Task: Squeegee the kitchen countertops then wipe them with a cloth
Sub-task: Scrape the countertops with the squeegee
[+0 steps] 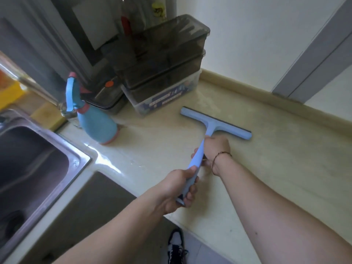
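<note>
The squeegee is held by both hands: the left hand is curled around its handle end, the right hand higher, blade on the tabletop.

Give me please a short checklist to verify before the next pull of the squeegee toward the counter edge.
1. Left hand grips the end of the squeegee handle: ok.
2. Right hand grips the handle near the blade: ok.
3. Blade lies flat on the countertop: cannot tell.
4. Spray bottle stands clear of the pull path: ok.
5. Stacked boxes are behind the blade: ok.
6. Cloth ready nearby: cannot tell, none in view.
</note>
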`<state>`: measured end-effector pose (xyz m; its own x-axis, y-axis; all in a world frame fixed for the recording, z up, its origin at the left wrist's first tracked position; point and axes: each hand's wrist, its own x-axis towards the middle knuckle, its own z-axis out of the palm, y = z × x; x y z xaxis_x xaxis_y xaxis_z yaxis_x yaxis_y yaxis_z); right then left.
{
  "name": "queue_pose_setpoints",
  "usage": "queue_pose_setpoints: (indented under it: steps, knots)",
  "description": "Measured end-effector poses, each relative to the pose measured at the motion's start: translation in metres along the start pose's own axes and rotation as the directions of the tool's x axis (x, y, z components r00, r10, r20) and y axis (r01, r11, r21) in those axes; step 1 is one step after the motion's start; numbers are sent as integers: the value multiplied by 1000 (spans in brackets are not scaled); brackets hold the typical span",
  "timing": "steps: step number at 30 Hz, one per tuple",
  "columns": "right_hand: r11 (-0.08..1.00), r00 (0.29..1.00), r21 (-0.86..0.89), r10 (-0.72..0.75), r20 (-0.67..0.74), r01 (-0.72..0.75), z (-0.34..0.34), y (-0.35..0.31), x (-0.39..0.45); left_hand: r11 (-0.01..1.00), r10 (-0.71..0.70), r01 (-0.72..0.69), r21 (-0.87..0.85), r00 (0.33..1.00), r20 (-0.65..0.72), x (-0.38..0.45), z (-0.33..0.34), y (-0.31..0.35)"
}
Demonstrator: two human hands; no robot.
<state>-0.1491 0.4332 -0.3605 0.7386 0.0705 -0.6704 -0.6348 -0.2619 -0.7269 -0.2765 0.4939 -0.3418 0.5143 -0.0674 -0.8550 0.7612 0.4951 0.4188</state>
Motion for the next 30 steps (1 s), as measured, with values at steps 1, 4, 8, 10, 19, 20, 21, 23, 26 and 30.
queue_pose_setpoints:
  steps: [1,4,8,10,19,20,21,23,26,30]
  knots:
    - [1000,1000,-4,6,13,-6,1,6,-8,1000,-2,2,-8,1000,-5,-7,-3,-8]
    - [1000,998,-17,27,59,-26,3,21,-32,1000,2,-2,-21,1000,-22,-24,-11,-30]
    - [999,992,-24,51,113,-48,0,38,-55,999,-4,2,-41,999,-44,-42,-13,-54]
    - [998,989,-33,60,133,-56,-2,46,-65,999,-11,9,-45,999,-45,-49,-14,-66]
    - [997,981,-29,80,178,-76,-1,66,-100,1000,-3,1,-24,997,-77,-75,-22,-94]
    - [997,981,-28,77,177,-73,-2,66,-101,1000,-3,1,-24,997,-79,-76,-20,-95]
    - [997,982,-35,76,175,-71,-4,66,-102,1000,-8,6,-25,997,-80,-78,-19,-97]
    - [995,981,-57,92,172,-84,-3,73,-108,1000,-20,18,-25,997,-76,-82,-20,-105]
    - [994,976,-47,110,188,-103,3,90,-124,999,-43,41,-28,995,-94,-95,-29,-121]
    - [995,977,-59,91,191,-81,13,103,-133,999,-48,45,-24,991,-123,-106,-41,-129]
